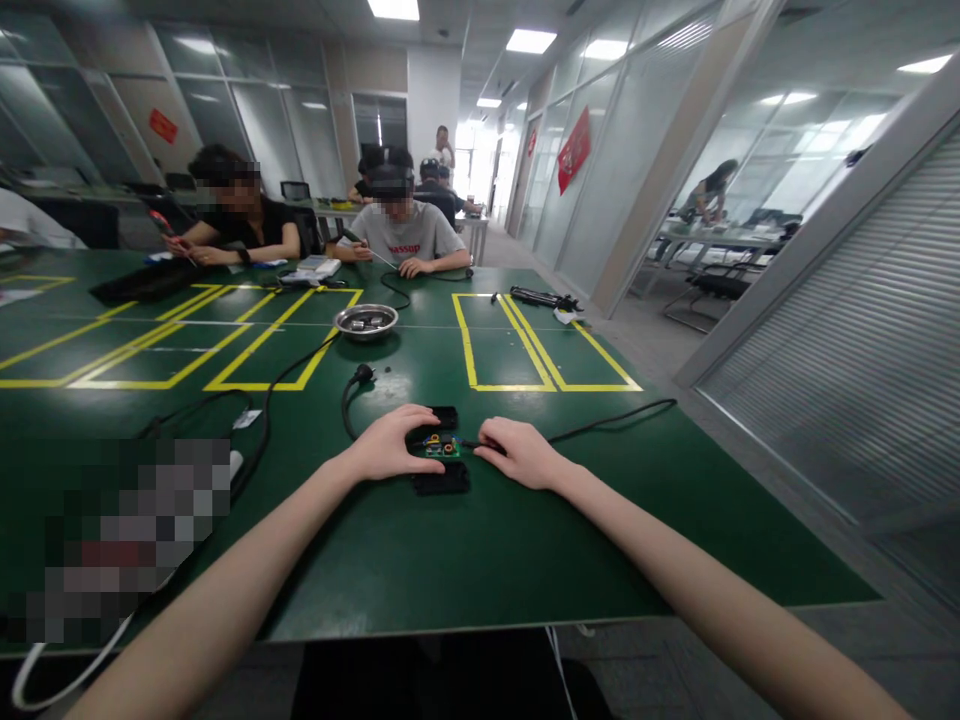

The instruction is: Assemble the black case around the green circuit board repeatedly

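A small green circuit board [442, 447] with copper-coloured coils lies on the table in front of me. One black plastic case half [445, 417] is on its far side and another case half [442, 480] on its near side. My left hand [386, 443] curves around the board's left side, thumb and fingers apart, the fingertips by the far half and the thumb by the near one; whether they touch is unclear. My right hand [521, 453] is closed, pinching a black cable [471, 444] at the board's right end. That cable runs on to the right behind the hand.
A black plug [363, 374] on a cord lies beyond my left hand. Farther back stands a metal bowl [366, 321] with small parts. A pixelated power strip [150, 540] is at left. Yellow tape [517, 387] marks the green table [360, 590]. Two people sit across.
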`<state>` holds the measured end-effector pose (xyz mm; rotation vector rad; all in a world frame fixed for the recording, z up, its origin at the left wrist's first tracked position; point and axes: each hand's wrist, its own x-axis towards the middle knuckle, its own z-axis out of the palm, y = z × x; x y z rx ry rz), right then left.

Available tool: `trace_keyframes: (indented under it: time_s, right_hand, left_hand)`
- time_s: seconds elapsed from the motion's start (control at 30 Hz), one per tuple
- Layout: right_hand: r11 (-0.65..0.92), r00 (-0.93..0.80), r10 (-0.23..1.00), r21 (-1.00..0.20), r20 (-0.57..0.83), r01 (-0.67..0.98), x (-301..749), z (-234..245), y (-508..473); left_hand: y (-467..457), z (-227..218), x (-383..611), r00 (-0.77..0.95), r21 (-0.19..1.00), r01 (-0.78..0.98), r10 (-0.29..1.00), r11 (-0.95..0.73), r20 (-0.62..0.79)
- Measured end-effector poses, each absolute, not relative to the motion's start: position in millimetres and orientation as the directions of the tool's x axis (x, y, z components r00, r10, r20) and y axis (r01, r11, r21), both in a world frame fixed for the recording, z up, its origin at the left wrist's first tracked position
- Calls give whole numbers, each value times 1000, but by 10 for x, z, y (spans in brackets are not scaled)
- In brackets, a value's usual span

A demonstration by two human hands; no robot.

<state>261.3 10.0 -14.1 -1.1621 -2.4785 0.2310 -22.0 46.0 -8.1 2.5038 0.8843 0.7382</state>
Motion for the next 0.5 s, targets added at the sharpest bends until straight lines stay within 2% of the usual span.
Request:
trace_keyframes:
  time_s: [0.3, 0.5]
  right_hand:
    - [630, -563, 776, -291, 286, 720, 2529, -121, 100]
    - [640, -564, 767, -298, 307, 708, 2522, -138, 103]
  left_hand:
    - [390, -59, -198, 636, 422, 511, 660, -748, 399]
    - [408, -81, -154, 602, 419, 554, 694, -719, 395]
